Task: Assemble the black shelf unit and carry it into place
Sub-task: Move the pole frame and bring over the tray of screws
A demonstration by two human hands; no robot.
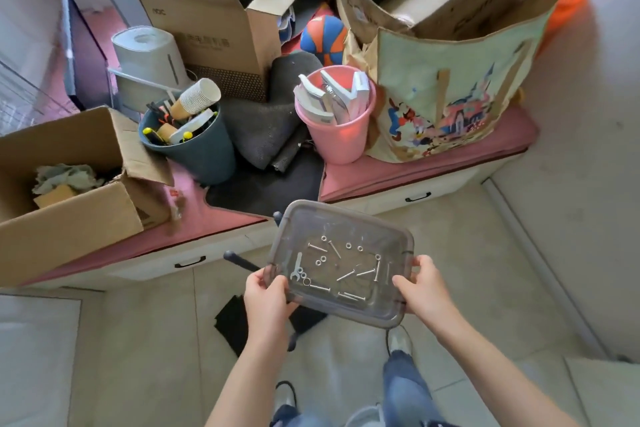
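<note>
I hold a clear plastic tray [384, 229] level in front of me, above the tiled floor. Inside it lie several silver bolts [346, 274], several washers [322, 260] and a small flat wrench [297, 267]. My left hand [265, 291] grips the tray's near left corner, thumb over the rim. My right hand [420, 282] grips its near right edge. Under the tray on the floor lie black shelf parts: a black panel [232, 319] and black tubes [240, 261]; most of them are hidden by the tray and my hands.
A pink-cushioned bench [415, 166] with drawers runs across ahead, crowded with cardboard boxes [69, 191], a dark blue bucket of tools [194, 146], a pink bucket [337, 135], a cartoon-print bag [450, 90] and a ball [323, 40]. My feet [400, 340] stand on the floor.
</note>
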